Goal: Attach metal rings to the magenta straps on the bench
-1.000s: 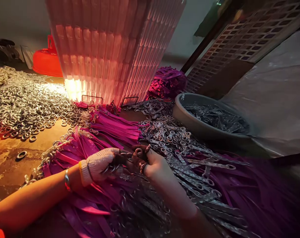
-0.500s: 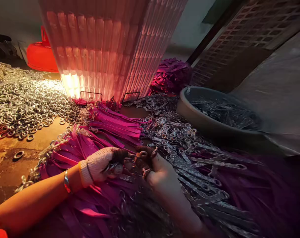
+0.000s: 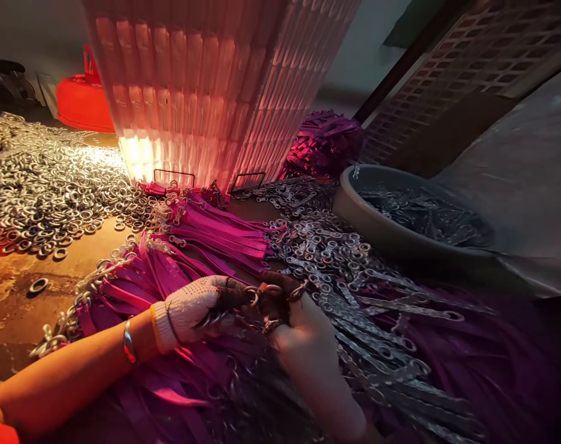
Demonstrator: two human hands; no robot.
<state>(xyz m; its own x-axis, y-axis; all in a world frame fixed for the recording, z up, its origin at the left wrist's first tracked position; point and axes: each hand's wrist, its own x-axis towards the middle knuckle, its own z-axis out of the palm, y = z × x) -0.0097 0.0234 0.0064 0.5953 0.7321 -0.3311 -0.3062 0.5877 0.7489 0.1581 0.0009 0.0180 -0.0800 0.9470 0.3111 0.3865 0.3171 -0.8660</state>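
Behind the hands, one dim wall [image 3: 354, 58] closes the room, and under them spreads a worn brown tabletop [image 3: 97, 239]. Straight ahead of the hands stands a ribbed panel [image 3: 182, 92], translucent and glowing pink near its foot. To the right and farther away leans a lattice [image 3: 484, 68], and nearer, also on the right side, sits a grey tub [image 3: 370, 216] with metal pieces inside. To the left, beyond the left forearm, lies a wide heap of rings [image 3: 53, 185]. Just beyond the hands, and also below the left one, many pink strips [image 3: 220, 237] are spread out. Metal links [image 3: 326, 240] are piled to the right of them, near the right hand. Behind the panel, at the left, a red dome [image 3: 83, 102] is partly visible.

The left hand [image 3: 203, 308] wears a white glove, dark at the fingers, and is closed around some rings. The right hand [image 3: 299, 327], its fingers wrapped in dark covers, also has its fingers bent and gripping. Between their fingertips are the small held rings [image 3: 273, 287]; how these join, I cannot tell. On the left wrist is a shiny bracelet [image 3: 129, 341].
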